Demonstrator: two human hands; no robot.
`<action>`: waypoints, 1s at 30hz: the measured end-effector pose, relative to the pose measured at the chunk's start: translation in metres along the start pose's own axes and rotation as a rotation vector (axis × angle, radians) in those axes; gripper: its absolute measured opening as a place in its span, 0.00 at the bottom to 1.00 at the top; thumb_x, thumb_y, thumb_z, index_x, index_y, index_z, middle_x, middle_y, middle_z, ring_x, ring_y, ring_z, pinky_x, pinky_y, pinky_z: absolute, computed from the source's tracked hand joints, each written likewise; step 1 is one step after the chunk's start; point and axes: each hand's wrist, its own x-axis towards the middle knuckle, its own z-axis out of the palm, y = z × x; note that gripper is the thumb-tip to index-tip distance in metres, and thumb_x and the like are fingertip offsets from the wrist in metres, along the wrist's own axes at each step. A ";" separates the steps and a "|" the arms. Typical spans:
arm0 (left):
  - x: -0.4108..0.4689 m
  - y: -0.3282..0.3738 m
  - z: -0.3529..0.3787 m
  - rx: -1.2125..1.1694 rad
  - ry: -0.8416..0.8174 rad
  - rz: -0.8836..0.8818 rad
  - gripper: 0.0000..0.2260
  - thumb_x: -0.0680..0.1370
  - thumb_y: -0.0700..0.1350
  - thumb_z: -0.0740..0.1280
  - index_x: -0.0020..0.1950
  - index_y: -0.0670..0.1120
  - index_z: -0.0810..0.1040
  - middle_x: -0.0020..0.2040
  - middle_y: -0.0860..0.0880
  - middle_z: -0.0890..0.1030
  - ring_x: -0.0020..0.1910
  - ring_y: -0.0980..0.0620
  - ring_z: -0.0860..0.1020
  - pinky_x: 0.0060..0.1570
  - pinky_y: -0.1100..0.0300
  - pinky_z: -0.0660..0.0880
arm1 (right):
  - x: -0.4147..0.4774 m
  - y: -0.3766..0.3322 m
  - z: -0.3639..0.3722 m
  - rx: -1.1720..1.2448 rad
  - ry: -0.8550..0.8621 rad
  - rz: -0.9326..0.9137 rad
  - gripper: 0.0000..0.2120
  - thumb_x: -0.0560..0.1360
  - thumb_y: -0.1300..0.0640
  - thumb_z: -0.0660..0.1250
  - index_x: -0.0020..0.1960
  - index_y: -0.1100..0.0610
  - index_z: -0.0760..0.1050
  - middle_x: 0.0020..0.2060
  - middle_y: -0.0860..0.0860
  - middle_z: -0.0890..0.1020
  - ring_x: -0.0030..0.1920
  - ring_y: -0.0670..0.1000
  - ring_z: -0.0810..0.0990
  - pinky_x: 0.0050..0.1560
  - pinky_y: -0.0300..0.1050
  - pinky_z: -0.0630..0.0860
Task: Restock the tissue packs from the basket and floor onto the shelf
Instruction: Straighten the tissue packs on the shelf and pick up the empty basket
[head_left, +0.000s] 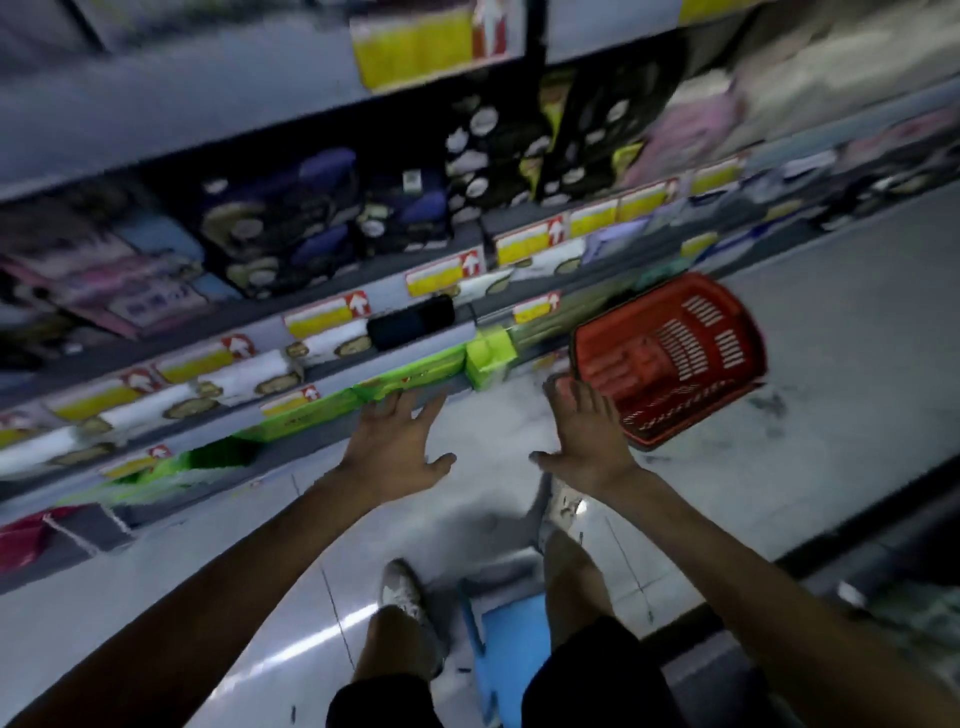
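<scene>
The left hand (400, 447) and right hand (587, 431) are spread wide and empty at frame centre, near the green tissue packs (410, 371) on the low shelf (332, 371). The red basket (670, 358), centre right, looks empty. Best to push the jutting pack (491, 358) flush with flat palms.

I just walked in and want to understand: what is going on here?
A person reaches toward the green packs on a low shelf. The left hand and right hand are both open and hold nothing. The red basket stands on the floor at the right and looks empty.
</scene>
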 end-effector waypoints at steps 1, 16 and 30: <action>0.000 0.005 -0.019 0.019 0.009 0.024 0.44 0.73 0.74 0.51 0.85 0.54 0.54 0.82 0.44 0.62 0.79 0.39 0.62 0.73 0.42 0.65 | -0.010 0.000 -0.015 0.011 0.023 0.011 0.49 0.70 0.37 0.74 0.82 0.54 0.57 0.77 0.62 0.63 0.78 0.66 0.61 0.76 0.61 0.59; 0.015 0.116 -0.197 0.051 0.149 0.230 0.40 0.77 0.69 0.62 0.84 0.56 0.54 0.80 0.48 0.66 0.78 0.43 0.66 0.72 0.45 0.69 | -0.106 0.105 -0.170 0.171 0.269 0.344 0.46 0.72 0.38 0.73 0.82 0.51 0.57 0.75 0.63 0.66 0.75 0.65 0.65 0.76 0.60 0.63; 0.232 0.287 -0.071 -0.522 -0.285 -0.051 0.24 0.76 0.63 0.69 0.70 0.60 0.73 0.63 0.58 0.79 0.62 0.51 0.80 0.59 0.50 0.80 | 0.051 0.410 -0.129 0.125 0.117 0.327 0.42 0.74 0.39 0.72 0.80 0.54 0.61 0.71 0.65 0.72 0.71 0.67 0.70 0.73 0.63 0.65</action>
